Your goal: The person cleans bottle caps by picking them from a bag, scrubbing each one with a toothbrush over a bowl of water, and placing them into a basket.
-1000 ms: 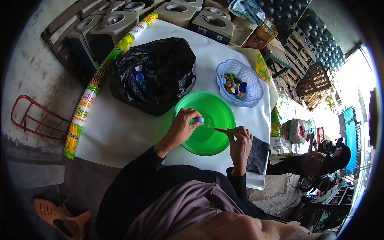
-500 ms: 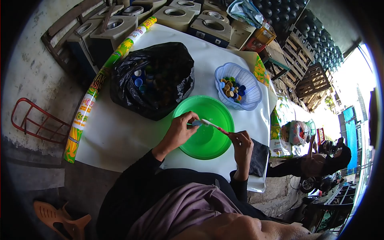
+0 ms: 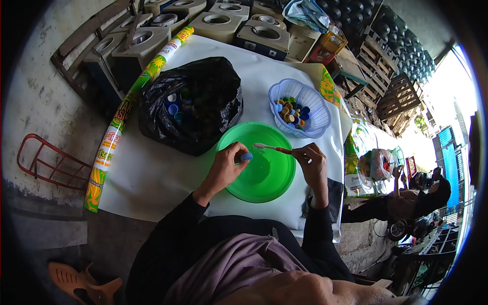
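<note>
Over the left side of a green basin point(image 3: 284, 190), my left hand point(image 3: 226, 165) pinches a blue bottle cap point(image 3: 246, 156). My right hand point(image 3: 311, 161) grips the red handle of a toothbrush point(image 3: 274, 148), its pale head pointing left above the basin, apart from the cap. A little water seems to lie in the basin. Behind it to the left stands an open black plastic bag point(image 3: 195, 137) with bottle caps inside. A light-blue plastic basket point(image 3: 317, 119) to the right behind holds several caps in blue, gold and green.
A white sheet point(image 3: 152, 178) covers the table, with a colourful printed roll point(image 3: 122, 114) along its left edge. A dark cloth point(image 3: 333, 198) lies by my right forearm. An orange chair point(image 3: 84, 282) and a red metal rack point(image 3: 53, 162) stand left. Another person point(image 3: 406, 201) is at the far right.
The toothbrush has come away from the cap, my right hand moving slightly up and right. My left hand has turned the cap so that more of its blue side shows.
</note>
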Available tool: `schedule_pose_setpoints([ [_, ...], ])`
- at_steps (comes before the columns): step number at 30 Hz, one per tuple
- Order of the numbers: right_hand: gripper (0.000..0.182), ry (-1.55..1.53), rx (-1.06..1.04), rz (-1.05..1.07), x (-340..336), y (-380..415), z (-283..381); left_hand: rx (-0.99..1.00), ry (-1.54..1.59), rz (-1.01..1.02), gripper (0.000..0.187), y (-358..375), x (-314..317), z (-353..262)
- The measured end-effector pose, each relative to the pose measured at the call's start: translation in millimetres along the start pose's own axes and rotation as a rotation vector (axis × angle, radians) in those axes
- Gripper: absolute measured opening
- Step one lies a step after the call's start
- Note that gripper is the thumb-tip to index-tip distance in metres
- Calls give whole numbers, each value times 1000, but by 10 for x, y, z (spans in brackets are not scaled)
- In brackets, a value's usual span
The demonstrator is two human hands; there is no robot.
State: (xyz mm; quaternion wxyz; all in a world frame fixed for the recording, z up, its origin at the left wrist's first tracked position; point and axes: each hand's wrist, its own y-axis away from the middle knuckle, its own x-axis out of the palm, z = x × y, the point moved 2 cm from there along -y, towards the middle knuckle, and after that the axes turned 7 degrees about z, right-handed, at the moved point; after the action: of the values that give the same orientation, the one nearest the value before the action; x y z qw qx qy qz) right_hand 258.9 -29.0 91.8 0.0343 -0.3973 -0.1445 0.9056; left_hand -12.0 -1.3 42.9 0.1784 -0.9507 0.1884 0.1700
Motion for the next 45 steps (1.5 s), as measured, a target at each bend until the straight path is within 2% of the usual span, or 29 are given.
schedule_pose_setpoints([
  [1, 11, -87, 3, 22, 7, -6, 5, 5, -10, -6, 22, 3, 14, 37],
  [4, 11, -72, -16, 121, 83, -50, -100, -22, 51, -4, 25, -2, 21, 74],
  [7, 10, -38, -44, 33, -12, -150, -116, -51, 60, -21, 25, 1, 13, 82],
  [11, 9, -119, -144, 257, -26, -286, -54, -23, 7, 6, 21, -9, -20, 50],
  [13, 10, -132, -100, 240, -34, -390, -217, -25, -8, -25, 20, -7, -5, 70],
  [15, 9, -25, -97, 191, -85, -457, -303, -39, -3, -44, 19, 0, 7, 67],
  [18, 10, 184, -243, 150, -7, -433, -275, -75, 29, -46, 18, -10, 3, 29],
  [21, 9, 240, -301, 201, 175, -368, -266, -93, 36, -26, 18, -32, -11, -36],
  [24, 7, 90, -230, 187, 74, -397, -287, -78, -10, -2, 19, -22, -2, -8],
  [27, 9, -69, -9, 151, -119, -386, -191, -107, 4, 13, 20, -19, 13, 40],
  [30, 9, -291, -90, 221, -76, -362, -202, -189, 100, 16, 22, -15, 14, 58],
  [33, 9, -145, -82, 265, 19, -360, -314, -193, 124, 11, 24, -14, -1, -16],
  [36, 10, -128, -53, 176, -44, -349, -319, -154, 92, 21, 25, -7, -3, 31],
  [38, 10, -4, -105, 177, -66, -305, -266, -101, 72, 2, 25, -1, 2, 93],
  [41, 11, 182, -264, 132, -27, -275, -225, -201, 117, -11, 24, 0, -14, 78],
  [42, 11, 244, -331, 112, -4, -264, -218, -182, 79, -8, 23, -7, -11, 71],
  [45, 11, 226, -331, 188, 52, -233, -221, -161, 24, -1, 23, -6, 9, 64],
])
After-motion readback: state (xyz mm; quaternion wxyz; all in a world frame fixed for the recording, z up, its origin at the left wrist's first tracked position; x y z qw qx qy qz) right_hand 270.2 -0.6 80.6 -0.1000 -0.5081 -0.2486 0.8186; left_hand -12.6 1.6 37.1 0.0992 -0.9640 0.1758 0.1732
